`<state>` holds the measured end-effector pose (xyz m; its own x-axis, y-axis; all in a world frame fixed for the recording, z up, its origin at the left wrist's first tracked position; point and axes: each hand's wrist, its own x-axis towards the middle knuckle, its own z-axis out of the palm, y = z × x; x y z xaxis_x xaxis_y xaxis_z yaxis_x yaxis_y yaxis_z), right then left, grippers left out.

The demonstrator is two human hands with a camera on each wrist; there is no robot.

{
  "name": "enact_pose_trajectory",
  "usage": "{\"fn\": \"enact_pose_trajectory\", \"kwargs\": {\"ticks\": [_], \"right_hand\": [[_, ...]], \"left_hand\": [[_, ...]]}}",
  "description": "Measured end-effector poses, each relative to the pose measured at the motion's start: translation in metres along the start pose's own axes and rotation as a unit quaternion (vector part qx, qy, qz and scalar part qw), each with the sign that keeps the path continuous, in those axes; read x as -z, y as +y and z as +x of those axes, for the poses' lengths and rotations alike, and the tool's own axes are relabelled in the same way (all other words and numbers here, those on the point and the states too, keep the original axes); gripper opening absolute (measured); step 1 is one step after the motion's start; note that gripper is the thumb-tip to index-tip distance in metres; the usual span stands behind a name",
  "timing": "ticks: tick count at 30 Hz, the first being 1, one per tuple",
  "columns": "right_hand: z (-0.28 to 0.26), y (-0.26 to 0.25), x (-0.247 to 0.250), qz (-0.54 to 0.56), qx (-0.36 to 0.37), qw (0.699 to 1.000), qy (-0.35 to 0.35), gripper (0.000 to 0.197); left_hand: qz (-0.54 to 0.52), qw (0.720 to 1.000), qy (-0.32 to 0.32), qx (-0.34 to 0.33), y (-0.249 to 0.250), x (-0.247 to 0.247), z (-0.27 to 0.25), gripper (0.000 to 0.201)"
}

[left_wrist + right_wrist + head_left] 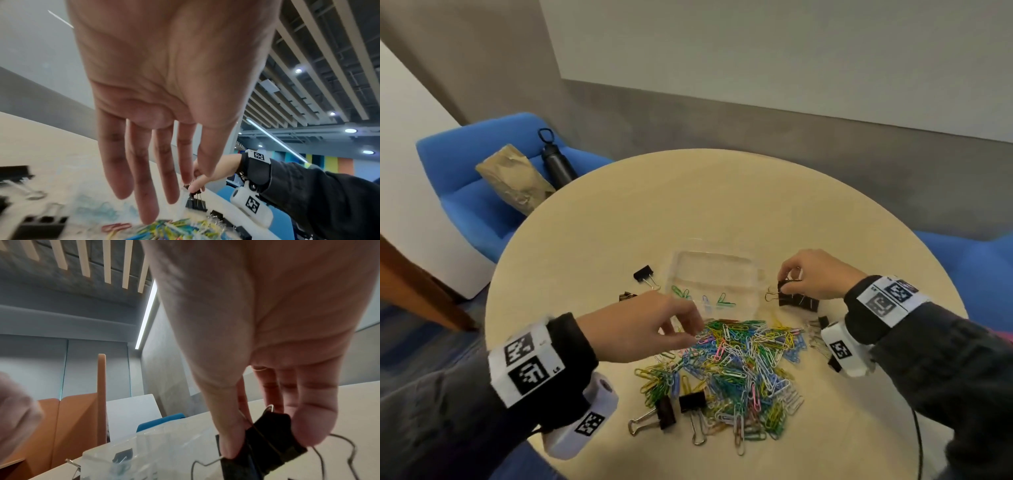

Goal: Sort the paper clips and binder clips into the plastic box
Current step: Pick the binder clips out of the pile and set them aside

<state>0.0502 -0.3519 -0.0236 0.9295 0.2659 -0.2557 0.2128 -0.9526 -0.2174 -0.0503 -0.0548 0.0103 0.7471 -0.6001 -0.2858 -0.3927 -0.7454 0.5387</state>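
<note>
A clear plastic box [722,270] sits mid-table and holds a few green and blue paper clips [723,301]. In front of it spreads a pile of coloured paper clips [743,366]. My left hand [690,330] hovers over the pile's far left edge, thumb and fingers apart and holding nothing; the left wrist view shows its fingers [148,203] hanging straight above the clips. My right hand [789,279] pinches a black binder clip [786,287] just right of the box, above another black clip [803,304]. In the right wrist view thumb and finger squeeze that binder clip [287,452] beside the box [164,443].
Loose black binder clips lie left of the box [643,274] and at the pile's near edge [666,413] [692,401]. Small silver clips [815,337] lie under my right wrist. A blue chair [482,205] with a black bottle [556,161] and a paper bag stands beyond the table's rim.
</note>
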Motion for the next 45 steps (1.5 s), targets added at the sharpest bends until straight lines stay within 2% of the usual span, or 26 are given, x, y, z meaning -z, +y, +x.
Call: {"fn": "enact_pose_trajectory", "kwargs": {"ticks": [4,7,9,11,15,18,22,28,32,38,41,45], "right_hand": [[-0.001,0.002,0.005,-0.016,-0.018,1.000,-0.015,0.040],[-0.020,-0.001,0.008,-0.011,-0.009,0.998,0.053,0.040],[-0.038,-0.011,0.007,0.013,0.032,0.995,0.089,0.032],[-0.056,-0.026,0.002,0.036,0.095,0.992,0.071,0.023],[-0.083,-0.062,-0.017,0.053,0.178,0.982,-0.024,0.011],[-0.094,-0.089,-0.033,0.064,0.235,0.968,-0.062,0.014],[-0.098,-0.120,-0.048,0.010,0.278,0.960,-0.043,0.028],[-0.089,-0.146,-0.065,-0.116,0.267,0.955,-0.050,0.019],[-0.085,-0.147,-0.065,-0.087,0.267,0.958,-0.052,0.014],[-0.084,-0.131,-0.057,-0.011,0.244,0.969,-0.025,0.021],[-0.085,-0.107,-0.035,0.057,0.192,0.980,-0.003,0.018],[-0.075,-0.040,-0.005,0.046,0.072,0.995,0.058,0.015]], "left_hand": [[0.101,0.994,0.003,0.026,-0.012,-0.009,-0.021,0.028],[0.160,0.987,-0.011,0.034,-0.012,-0.016,-0.035,0.043],[0.180,0.983,-0.031,0.033,-0.010,-0.024,-0.041,0.052],[0.207,0.977,-0.041,0.028,-0.008,-0.033,-0.043,0.058],[0.226,0.973,-0.026,0.029,-0.006,-0.046,-0.038,0.059],[0.234,0.971,-0.023,0.033,-0.005,-0.051,-0.031,0.051],[0.230,0.973,-0.015,0.025,-0.005,-0.054,-0.026,0.037],[0.258,0.965,0.011,0.040,-0.002,-0.061,-0.024,0.043],[0.224,0.972,0.054,0.033,-0.004,-0.060,-0.027,0.042],[0.070,0.995,0.073,0.016,-0.013,-0.043,-0.033,0.044],[0.041,0.994,0.093,0.024,-0.022,-0.025,-0.037,0.046],[0.078,0.990,0.082,0.087,-0.051,-0.010,-0.042,0.043]]}}
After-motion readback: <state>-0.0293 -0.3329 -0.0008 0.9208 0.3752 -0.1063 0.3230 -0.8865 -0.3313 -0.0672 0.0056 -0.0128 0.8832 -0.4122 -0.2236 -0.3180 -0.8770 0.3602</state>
